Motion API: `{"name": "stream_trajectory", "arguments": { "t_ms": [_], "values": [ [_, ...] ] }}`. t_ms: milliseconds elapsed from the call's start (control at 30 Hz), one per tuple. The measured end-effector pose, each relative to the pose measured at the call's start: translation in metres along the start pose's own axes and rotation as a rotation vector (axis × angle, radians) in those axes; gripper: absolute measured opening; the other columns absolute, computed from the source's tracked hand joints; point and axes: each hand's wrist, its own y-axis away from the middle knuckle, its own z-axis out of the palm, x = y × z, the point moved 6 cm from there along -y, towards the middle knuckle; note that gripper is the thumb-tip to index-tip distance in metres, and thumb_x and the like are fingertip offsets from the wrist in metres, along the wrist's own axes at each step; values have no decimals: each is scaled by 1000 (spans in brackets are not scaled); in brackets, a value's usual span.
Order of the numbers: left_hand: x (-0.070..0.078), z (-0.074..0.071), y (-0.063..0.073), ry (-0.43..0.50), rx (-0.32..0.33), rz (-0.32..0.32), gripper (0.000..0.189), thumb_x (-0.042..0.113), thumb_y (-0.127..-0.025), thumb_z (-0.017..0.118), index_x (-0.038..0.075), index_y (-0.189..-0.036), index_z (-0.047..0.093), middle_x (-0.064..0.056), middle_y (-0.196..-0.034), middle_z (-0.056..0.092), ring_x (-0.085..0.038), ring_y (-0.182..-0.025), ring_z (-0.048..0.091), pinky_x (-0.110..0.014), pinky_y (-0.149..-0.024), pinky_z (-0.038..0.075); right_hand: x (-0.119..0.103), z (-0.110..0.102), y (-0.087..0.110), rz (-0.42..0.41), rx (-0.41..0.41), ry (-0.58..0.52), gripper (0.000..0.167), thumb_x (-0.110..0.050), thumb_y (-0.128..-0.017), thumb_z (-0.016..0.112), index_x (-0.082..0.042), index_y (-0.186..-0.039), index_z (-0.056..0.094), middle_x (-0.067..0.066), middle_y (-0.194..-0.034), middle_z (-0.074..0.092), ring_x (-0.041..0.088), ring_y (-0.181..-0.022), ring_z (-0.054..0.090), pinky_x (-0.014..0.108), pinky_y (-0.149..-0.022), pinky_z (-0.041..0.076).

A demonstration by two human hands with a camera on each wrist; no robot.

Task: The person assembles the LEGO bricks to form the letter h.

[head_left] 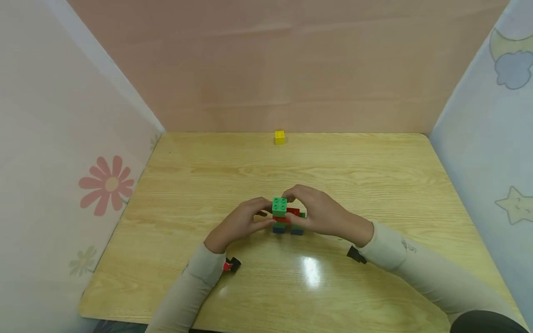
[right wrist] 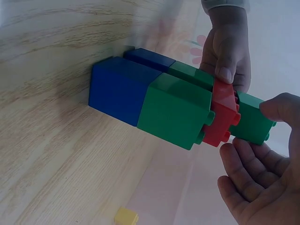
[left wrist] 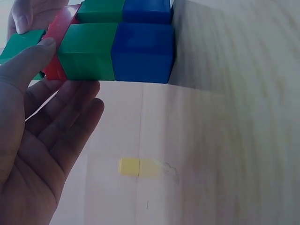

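Note:
A small building of toy bricks stands on the table in front of me. Two blue bricks form its feet, with green bricks stacked on them. A long red brick bridges the two columns. My left hand pinches one end of this red brick, thumb on its near side and fingers behind. My right hand holds a studded green brick between thumb and fingers, at the left end on top of the red one. In the left wrist view this green brick looks slightly tilted against the red.
A yellow brick sits at the table's far edge, by the pinkish backdrop. Small black parts show beside both sleeves. Patterned side panels flank the wooden table.

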Motion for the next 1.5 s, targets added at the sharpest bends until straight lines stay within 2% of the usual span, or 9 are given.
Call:
{"name": "stream_trajectory", "arguments": {
  "t_ms": [367, 667, 900, 1100, 1300, 1500],
  "values": [
    [-4, 1, -4, 33, -3, -12, 38, 34, -94, 65, 19, -128, 60, 9, -116, 62, -7, -107, 60, -24, -87, 52, 4, 0, 1, -5, 13, 6, 39, -29, -89, 71, -14, -122, 56, -7, -107, 60, 10, -96, 60, 33, -81, 53],
    [-6, 0, -7, 3, 18, -9, 36, 34, -94, 65, 18, -126, 62, 10, -115, 62, -6, -106, 60, -24, -86, 52, 8, 0, 0, 0, 20, 6, 39, -29, -90, 71, -15, -122, 56, -7, -108, 60, 11, -98, 60, 33, -83, 53],
    [-6, 0, -6, 28, 38, -19, 36, 33, -93, 66, 19, -127, 62, 11, -117, 62, -5, -107, 59, -26, -87, 53, 11, 2, 2, 10, 26, 6, 40, -28, -90, 71, -15, -123, 55, -5, -107, 60, 14, -97, 61, 33, -81, 53],
    [-10, 4, -4, 47, 41, -42, 39, 36, -92, 66, 21, -127, 61, 13, -117, 61, -7, -107, 59, -25, -86, 52, 11, 3, 3, 3, 31, 2, 40, -29, -90, 71, -15, -124, 56, -7, -108, 60, 9, -99, 59, 32, -83, 53],
    [-10, 5, -3, 71, 49, -30, 38, 34, -92, 66, 22, -128, 61, 11, -117, 61, -9, -107, 60, -27, -85, 54, 10, 4, 3, -1, 34, -20, 39, -30, -91, 70, -15, -124, 55, -7, -108, 60, 14, -98, 61, 33, -82, 53],
    [-11, 7, -2, 67, 46, -38, 38, 35, -93, 66, 22, -129, 60, 12, -119, 60, -9, -108, 59, -26, -85, 53, 9, 4, 4, -7, 39, -10, 39, -30, -91, 70, -15, -124, 56, -8, -108, 60, 12, -98, 61, 32, -81, 53]
  ]
}}
